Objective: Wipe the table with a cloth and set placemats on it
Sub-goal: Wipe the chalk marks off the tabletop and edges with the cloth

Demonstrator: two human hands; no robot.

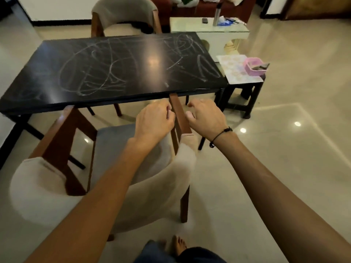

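- Here, in the head view, a black table [114,67] fills the upper middle, its glossy top covered in pale chalk-like scribbles.
- A near chair [106,179], with beige padded back and brown wooden frame, stands pushed partly under the table's near edge; a far chair [125,18] stands at the opposite side.
- The left hand [153,120] has its fingers curled beside the near chair's right wooden arm [179,114]; it seems to grip that arm, though the fingertips are hidden.
- The right hand [206,115], a black cord bracelet [220,136] on its wrist, hovers just right of the same arm with fingers loosely bent, holding nothing.
- At the table's right end stands a low stool [245,92] carrying pale patterned placemats [233,69], with a pink basket [253,66] on top of them.
- Dark cloth-like material [263,66] hangs from the basket.
- Beyond is a white side table [209,27] with a metal bottle [217,16].
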